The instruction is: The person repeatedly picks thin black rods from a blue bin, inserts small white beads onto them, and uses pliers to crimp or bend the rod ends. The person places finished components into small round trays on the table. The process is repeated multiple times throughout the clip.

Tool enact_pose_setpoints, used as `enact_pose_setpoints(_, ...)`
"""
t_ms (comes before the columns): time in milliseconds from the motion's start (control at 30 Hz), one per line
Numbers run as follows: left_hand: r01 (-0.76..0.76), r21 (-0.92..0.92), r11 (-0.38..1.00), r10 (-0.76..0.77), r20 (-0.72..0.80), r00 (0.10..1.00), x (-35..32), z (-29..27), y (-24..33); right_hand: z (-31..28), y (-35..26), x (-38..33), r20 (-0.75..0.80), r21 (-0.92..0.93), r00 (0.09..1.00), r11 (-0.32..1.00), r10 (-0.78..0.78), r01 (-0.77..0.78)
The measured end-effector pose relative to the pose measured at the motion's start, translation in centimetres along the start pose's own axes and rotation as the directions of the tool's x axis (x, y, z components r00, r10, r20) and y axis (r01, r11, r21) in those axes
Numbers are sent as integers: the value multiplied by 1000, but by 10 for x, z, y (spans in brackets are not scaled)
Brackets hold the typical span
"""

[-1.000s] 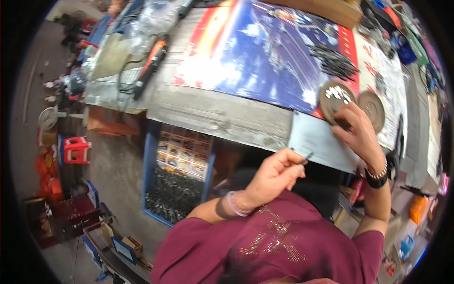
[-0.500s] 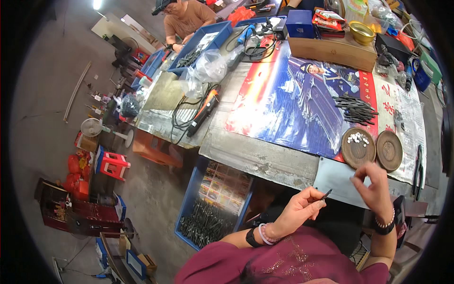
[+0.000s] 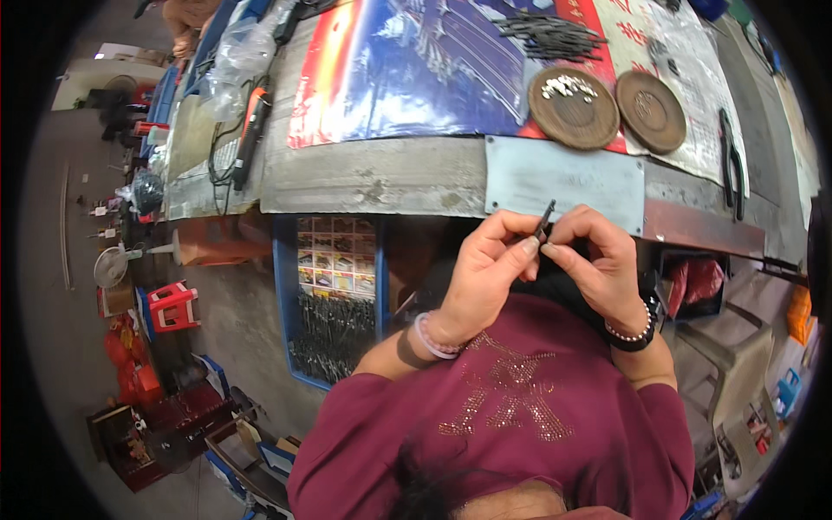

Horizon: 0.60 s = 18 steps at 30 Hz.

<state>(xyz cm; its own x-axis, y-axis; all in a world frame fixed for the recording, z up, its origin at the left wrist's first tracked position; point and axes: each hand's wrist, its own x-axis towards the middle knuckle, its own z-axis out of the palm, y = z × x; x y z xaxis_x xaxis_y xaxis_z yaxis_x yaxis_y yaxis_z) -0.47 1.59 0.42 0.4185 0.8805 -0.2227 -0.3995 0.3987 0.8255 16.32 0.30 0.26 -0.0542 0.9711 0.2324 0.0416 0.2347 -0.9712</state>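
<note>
Between the thumb and fingers of my left hand is a thin black rod-like piece, its tip pointing up and away from me. My right hand is pinched against the near part of that piece, beside the left fingertips. Anything tiny within the right pinch is hidden. Both hands are just off the table's near edge, by a pale metal plate. Beyond them, a round brown dish contains small white pieces. A second brown dish stands to its right. Behind lies a pile of similar black pieces.
Long-handled black pliers lie at the right. An orange-and-black corded tool rests at the left beside clear plastic bags. Below the table edge is a blue crate full of dark thin parts. A chair stands right.
My right hand has moved left from near the dishes and closed in beside the left hand at the black piece. The view has tilted down toward my body.
</note>
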Motion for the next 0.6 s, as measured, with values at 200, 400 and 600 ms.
enact_pose_setpoints(200, -12, -2, 1000, 12, 42, 999, -2, 5, 1, 4, 0, -4, -55, -64, 995, 994, -87, 83)
enact_pose_setpoints(400, -40, 84, 996, 32, 93, 995, -4, 1, -3, 6, -1, -5, -89, -96, 988, 989, -124, 116)
enact_pose_setpoints(600, -62, 14, 998, 58, 183, 981, -5, 0, -4, 10, -10, -8, -128, -186, 967, 963, -219, 193)
